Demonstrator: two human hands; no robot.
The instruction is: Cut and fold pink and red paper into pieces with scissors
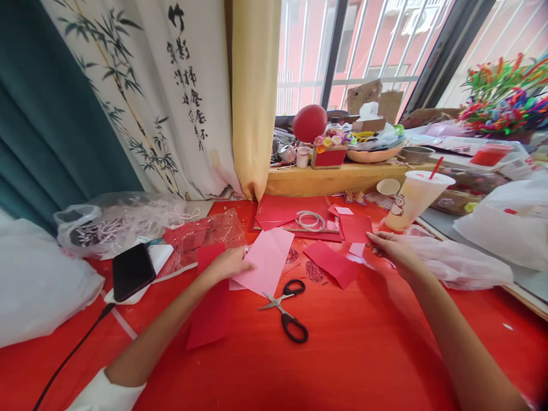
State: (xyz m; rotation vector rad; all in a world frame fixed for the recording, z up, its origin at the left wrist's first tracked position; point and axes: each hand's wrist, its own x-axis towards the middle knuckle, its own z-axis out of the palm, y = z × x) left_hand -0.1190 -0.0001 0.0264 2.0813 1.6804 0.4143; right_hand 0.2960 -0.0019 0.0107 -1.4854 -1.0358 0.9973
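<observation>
My left hand (231, 264) pinches the edge of a pale pink sheet of paper (269, 257), thumb on top. Under that forearm lies a long red paper strip (209, 325). My right hand (387, 246) has its fingers closed at the corner of a small red paper square (356, 228). Close by are a larger red paper piece (331, 262) and a small pink scrap (357, 249). Black-handled scissors (282, 307) lie spread apart on the red table, between my hands and nearer to me.
A phone (133, 272) rests on a white box at left, its cable trailing forward. Plastic bags (38, 279) stand along the left side. A tilted-looking drink cup (417, 200) with a red straw stands beyond my right hand. A coiled cord (310, 221) lies on red sheets behind.
</observation>
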